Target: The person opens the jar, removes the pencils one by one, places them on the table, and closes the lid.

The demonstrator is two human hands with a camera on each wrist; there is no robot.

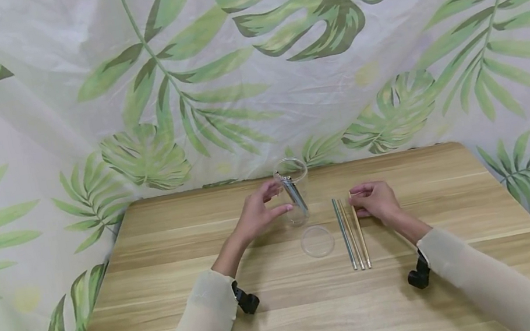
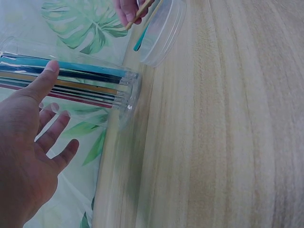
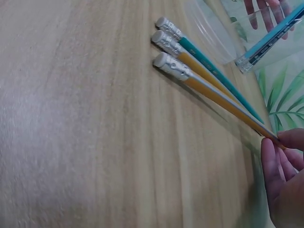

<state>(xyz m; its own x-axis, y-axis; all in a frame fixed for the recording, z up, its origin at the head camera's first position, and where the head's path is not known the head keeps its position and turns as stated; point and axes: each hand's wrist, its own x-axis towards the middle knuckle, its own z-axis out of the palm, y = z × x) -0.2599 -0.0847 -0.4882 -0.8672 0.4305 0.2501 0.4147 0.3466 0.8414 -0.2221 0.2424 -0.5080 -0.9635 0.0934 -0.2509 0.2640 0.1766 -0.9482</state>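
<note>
A clear plastic jar stands upright with several pencils leaning inside, their eraser ends at the base. My left hand is at the jar's left side, thumb across its front and the other fingers spread, as the left wrist view shows. My right hand pinches a yellow pencil near its far end, between thumb and fingers; the white eraser end points toward me. Left of it lie a second yellow pencil and a green pencil, roughly side by side.
A round clear lid lies on the wooden table, just in front of the jar and left of the pencils. Behind the table's back edge hangs a leaf-patterned cloth. Black wrist cameras sit below both hands.
</note>
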